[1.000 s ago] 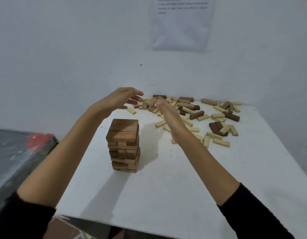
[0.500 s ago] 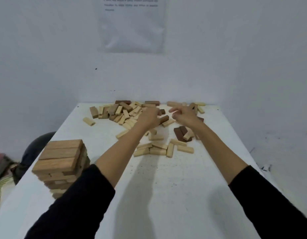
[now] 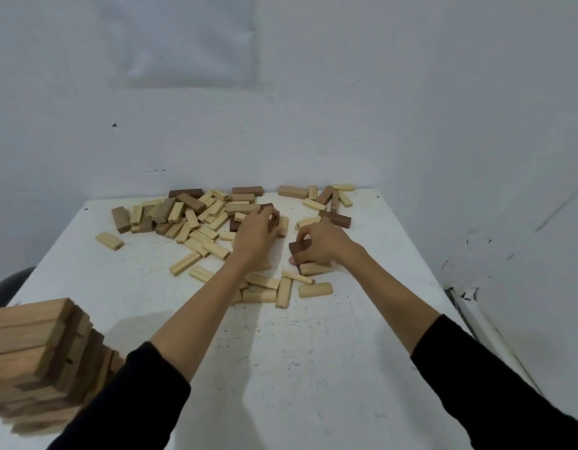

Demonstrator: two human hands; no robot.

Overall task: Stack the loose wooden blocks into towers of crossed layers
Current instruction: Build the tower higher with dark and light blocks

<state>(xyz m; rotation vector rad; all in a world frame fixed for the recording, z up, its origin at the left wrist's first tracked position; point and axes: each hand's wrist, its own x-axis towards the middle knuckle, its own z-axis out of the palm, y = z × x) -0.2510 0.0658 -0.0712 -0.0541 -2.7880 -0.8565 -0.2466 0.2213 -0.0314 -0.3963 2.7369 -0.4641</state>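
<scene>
A heap of loose wooden blocks point(image 3: 190, 216), pale and dark, covers the far end of the white table point(image 3: 297, 368). A built tower of crossed layers point(image 3: 37, 358) stands at the near left, cut off by the frame edge. My left hand point(image 3: 255, 237) reaches into the heap, its fingers curled round a dark brown block point(image 3: 268, 207). To its right, my right hand point(image 3: 323, 243) grips another dark brown block point(image 3: 299, 247), which sits on top of a pale block point(image 3: 315, 268).
Several pale blocks point(image 3: 282, 289) lie scattered between my forearms. More blocks point(image 3: 329, 198) sit at the far right corner by the wall. A sheet of paper point(image 3: 183, 43) hangs on the wall. A dark round object point(image 3: 8, 282) shows beyond the table's left edge.
The view swung right and closer, so the tower slid to the left edge. Both hands dropped into the pile; each closed on a dark block.
</scene>
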